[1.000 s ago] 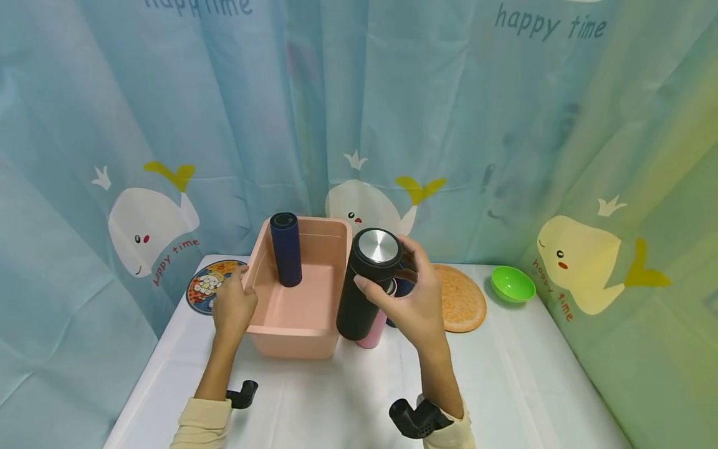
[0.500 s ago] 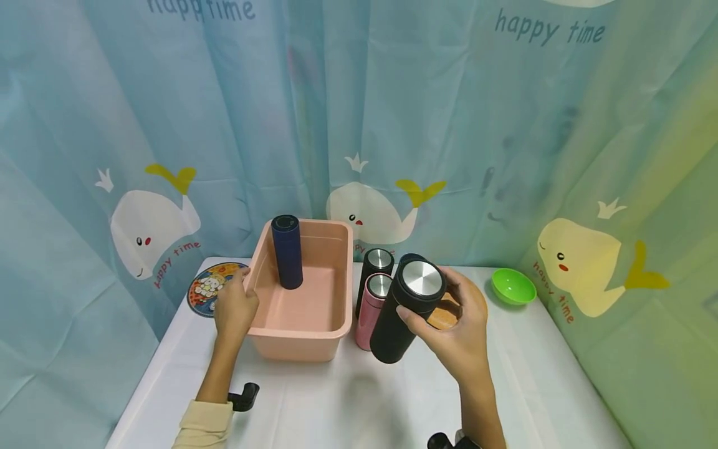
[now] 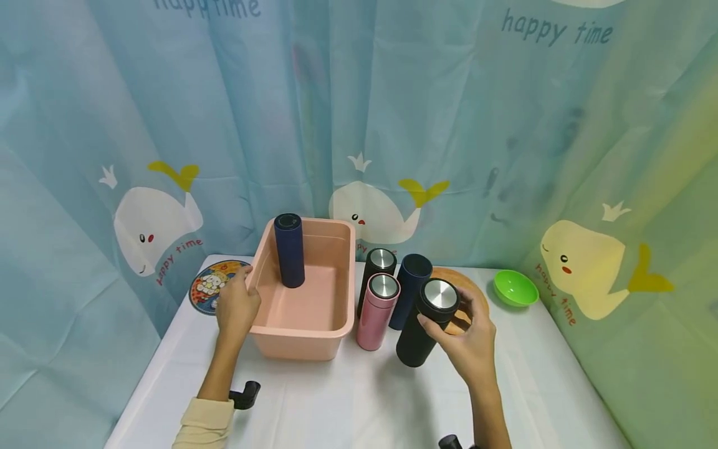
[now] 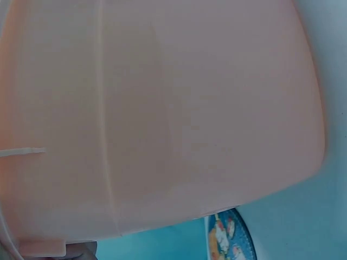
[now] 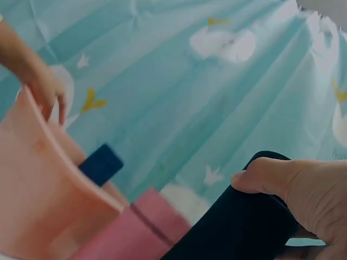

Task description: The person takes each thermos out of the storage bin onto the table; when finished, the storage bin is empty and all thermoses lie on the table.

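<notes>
My left hand (image 3: 238, 305) grips the left rim of a pink plastic bin (image 3: 303, 343). Inside the bin, a dark blue bottle (image 3: 290, 252) stands upright. My right hand (image 3: 468, 340) holds a black thermos (image 3: 417, 337) with a silver-topped lid, thumb and fingers around its upper part. That thermos leans a little; whether its base touches the table cannot be told. Between it and the bin stand a pink thermos (image 3: 374, 318), a second black thermos (image 3: 367, 277) partly hidden behind the pink one, and an open-topped blue tumbler (image 3: 409, 290).
An orange round mat (image 3: 477, 290) lies behind my right hand, with a green bowl (image 3: 515, 289) farther right. A round cartoon mat (image 3: 204, 290) is left of the bin. Behind the white table (image 3: 314, 405) hangs a blue curtain (image 3: 269, 112) with whales.
My right hand has carried the black thermos rightward and down, away from the bin's edge, uncovering the pink thermos and the bottles behind it. The left hand stays on the rim.
</notes>
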{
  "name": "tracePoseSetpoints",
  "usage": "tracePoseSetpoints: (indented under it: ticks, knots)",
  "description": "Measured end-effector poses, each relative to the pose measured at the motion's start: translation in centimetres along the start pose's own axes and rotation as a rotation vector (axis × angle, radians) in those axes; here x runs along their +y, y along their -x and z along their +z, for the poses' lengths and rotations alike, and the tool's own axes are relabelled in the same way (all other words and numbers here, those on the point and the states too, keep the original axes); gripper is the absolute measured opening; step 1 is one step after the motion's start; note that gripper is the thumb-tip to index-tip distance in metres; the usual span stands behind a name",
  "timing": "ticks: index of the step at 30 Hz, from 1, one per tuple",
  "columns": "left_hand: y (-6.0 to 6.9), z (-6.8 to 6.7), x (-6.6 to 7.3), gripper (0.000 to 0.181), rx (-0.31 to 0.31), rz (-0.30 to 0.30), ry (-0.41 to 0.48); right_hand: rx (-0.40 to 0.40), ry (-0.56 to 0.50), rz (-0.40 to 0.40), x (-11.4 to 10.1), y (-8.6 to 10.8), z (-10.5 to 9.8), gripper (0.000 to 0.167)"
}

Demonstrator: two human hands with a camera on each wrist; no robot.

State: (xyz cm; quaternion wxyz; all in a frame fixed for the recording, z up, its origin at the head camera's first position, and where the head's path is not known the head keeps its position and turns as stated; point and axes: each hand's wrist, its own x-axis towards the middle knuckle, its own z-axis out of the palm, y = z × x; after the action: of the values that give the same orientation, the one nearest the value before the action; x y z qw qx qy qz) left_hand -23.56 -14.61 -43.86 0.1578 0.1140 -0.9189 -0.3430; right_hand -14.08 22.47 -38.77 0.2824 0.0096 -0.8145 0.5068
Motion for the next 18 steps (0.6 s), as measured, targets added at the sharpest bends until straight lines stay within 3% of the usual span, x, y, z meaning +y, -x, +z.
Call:
tracePoseSetpoints:
  ticks: [8,18]
  knots:
    - [0.0,0.0,0.0,0.046,-0.001,0.003,0.004,-0.009,0.106,0.089,3.4,-0.1,1.0,0.072]
    - [0.0,0.3,-0.1,0.045,0.009,0.013,0.007,-0.011,0.1,0.078,6.2,-0.2,2.6,0.072]
